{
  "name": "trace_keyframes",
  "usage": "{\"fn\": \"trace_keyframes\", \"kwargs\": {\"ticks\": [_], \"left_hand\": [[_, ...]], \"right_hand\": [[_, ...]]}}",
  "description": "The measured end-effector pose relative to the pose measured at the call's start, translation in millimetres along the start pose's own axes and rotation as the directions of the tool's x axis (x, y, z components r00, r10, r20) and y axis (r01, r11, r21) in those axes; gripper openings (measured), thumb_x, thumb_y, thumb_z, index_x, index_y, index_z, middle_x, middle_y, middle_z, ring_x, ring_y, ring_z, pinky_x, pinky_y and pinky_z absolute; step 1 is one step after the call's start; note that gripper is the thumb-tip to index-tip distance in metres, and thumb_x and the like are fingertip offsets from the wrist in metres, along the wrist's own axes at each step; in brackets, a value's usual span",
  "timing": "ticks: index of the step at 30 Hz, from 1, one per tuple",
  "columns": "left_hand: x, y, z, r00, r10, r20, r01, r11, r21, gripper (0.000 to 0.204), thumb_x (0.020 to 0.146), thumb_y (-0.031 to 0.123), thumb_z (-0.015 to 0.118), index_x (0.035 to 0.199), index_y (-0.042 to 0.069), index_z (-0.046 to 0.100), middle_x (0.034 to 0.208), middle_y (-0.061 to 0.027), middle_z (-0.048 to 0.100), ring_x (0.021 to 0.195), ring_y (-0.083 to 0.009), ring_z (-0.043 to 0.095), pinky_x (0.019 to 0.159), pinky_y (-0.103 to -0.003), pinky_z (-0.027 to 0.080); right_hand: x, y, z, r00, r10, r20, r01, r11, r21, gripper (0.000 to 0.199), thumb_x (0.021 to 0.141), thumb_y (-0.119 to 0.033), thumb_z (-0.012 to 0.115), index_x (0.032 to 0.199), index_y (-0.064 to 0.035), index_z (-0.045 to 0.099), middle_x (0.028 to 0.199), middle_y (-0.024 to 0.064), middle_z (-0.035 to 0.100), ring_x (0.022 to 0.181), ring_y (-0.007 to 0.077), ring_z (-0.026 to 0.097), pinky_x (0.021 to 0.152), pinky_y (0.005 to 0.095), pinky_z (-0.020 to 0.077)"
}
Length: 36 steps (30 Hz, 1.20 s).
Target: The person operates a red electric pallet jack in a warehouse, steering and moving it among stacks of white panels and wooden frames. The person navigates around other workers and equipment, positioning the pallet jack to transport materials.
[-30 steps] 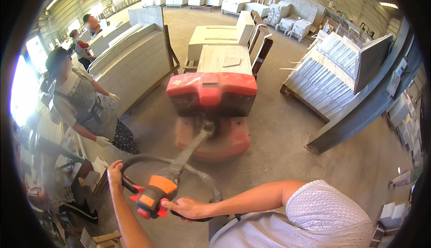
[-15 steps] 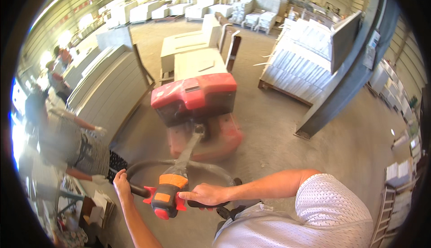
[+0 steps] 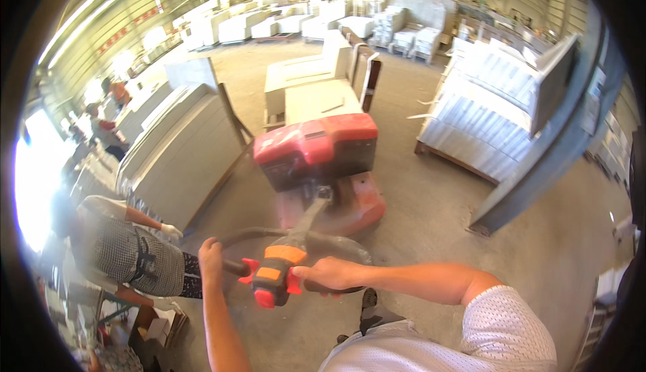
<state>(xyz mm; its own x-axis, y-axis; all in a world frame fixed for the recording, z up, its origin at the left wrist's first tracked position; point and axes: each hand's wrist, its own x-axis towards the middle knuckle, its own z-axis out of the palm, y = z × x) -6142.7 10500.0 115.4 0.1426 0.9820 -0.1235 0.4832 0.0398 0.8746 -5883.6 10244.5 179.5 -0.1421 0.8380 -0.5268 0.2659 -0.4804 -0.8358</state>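
In front of me stands a red and black powered pallet truck (image 3: 316, 144), and its tiller slants toward me. Its control head (image 3: 274, 274) is black with orange panels, red side levers and a red end button. My left hand (image 3: 211, 256) is closed around the left side of the looped handle. On the right grip, my right hand (image 3: 331, 274) is wrapped, its thumb at the red lever (image 3: 293, 280). Pale slabs (image 3: 321, 99) sit stacked just beyond the truck's body; its forks are hidden.
Left of the truck leans a long row of slabs (image 3: 182, 136). A co-worker in a checked apron (image 3: 134, 257) stands close on my left. To the right are a pallet of pale slabs (image 3: 476, 130) and a slanting steel column (image 3: 538, 150). More stone stacks (image 3: 242, 27) line the back.
The view has swung left, so the truck, stacks and column appear farther right. Both my hands keep their hold on the handle. The co-worker on the left shows more clearly.
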Motion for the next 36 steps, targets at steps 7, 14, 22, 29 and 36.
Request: {"fn": "trace_keyframes", "kwargs": {"ticks": [7,14,22,29,36], "left_hand": [[45,32,84,0.545,0.794,0.270,-0.740,0.305,0.599,0.006,0.089,0.010,0.060,0.091,0.005,0.062,0.101,-0.0141,0.071,0.100,-0.0286,0.067,0.102,-0.047,0.050],[114,73,166,0.672,0.714,0.199,-0.711,0.546,0.442,0.030,0.095,0.020,0.055,0.070,0.005,0.063,0.071,-0.0146,0.062,0.082,-0.0376,0.066,0.078,-0.049,0.051],[216,130,257,0.730,0.683,0.012,-0.634,0.671,0.385,0.047,0.096,0.028,0.056,0.060,-0.002,0.062,0.076,-0.0204,0.066,0.080,-0.0425,0.064,0.075,-0.051,0.049],[312,189,314,0.674,0.705,0.220,-0.720,0.560,0.411,0.045,0.098,0.025,0.053,0.061,0.000,0.060,0.071,-0.0196,0.063,0.069,-0.0413,0.060,0.066,-0.052,0.046],[417,237,386,0.856,0.487,0.173,-0.512,0.753,0.414,0.052,0.099,0.035,0.051,0.073,-0.006,0.069,0.085,-0.0266,0.068,0.085,-0.0444,0.064,0.081,-0.052,0.048]], "right_hand": [[22,11,-104,0.991,0.061,-0.118,-0.086,0.972,-0.217,0.077,0.094,-0.074,0.040,0.075,-0.0052,0.070,0.068,0.0065,0.065,0.064,0.0178,0.064,0.065,0.0343,0.0491],[52,18,-209,0.924,-0.191,-0.332,0.032,0.902,-0.430,0.076,0.097,-0.074,0.034,0.078,-0.0114,0.074,0.061,0.0054,0.068,0.060,0.0221,0.068,0.064,0.0376,0.0526],[117,11,-328,0.880,-0.132,-0.456,-0.139,0.847,-0.513,0.084,0.095,-0.078,0.027,0.076,-0.0112,0.074,0.075,0.0134,0.070,0.077,0.0333,0.067,0.070,0.0460,0.0500],[178,-4,-437,0.846,-0.219,-0.487,-0.121,0.810,-0.574,0.082,0.094,-0.078,0.027,0.084,-0.0138,0.077,0.078,0.0148,0.071,0.079,0.0341,0.068,0.074,0.0460,0.0512],[234,-18,-549,0.803,-0.195,-0.563,-0.175,0.825,-0.536,0.069,0.094,-0.073,0.038,0.090,-0.0194,0.080,0.087,0.0123,0.074,0.086,0.0333,0.070,0.080,0.0446,0.0522]]}}
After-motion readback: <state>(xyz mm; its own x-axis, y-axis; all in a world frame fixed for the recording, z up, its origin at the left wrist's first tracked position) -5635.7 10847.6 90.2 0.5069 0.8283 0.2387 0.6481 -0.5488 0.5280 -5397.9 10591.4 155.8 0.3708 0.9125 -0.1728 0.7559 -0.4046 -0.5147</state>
